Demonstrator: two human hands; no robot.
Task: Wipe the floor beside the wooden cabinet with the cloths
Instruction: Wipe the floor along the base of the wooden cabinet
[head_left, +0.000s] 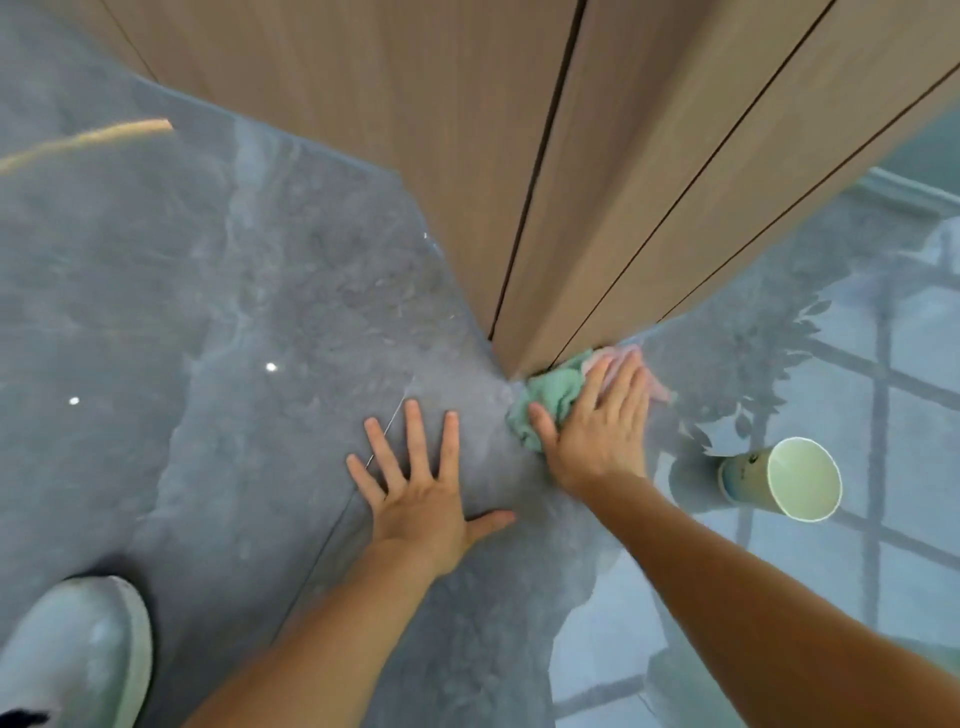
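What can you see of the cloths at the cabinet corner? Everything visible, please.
Two soft, crumpled cloths sit bunched together on the glossy grey stone floor, pushed against the bottom corner of the wooden cabinet. The mint green cloth is the larger visible part, wrinkled, sticking out left of the hand. The pale pink cloth peeks out beyond the fingertips. The right hand lies flat on both, fingers spread, covering their middle. The left hand rests on bare floor, apart from them.

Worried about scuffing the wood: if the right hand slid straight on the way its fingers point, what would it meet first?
Probably the base of the wooden cabinet: the right hand presses the cloths flat, fingers nearly at its corner.
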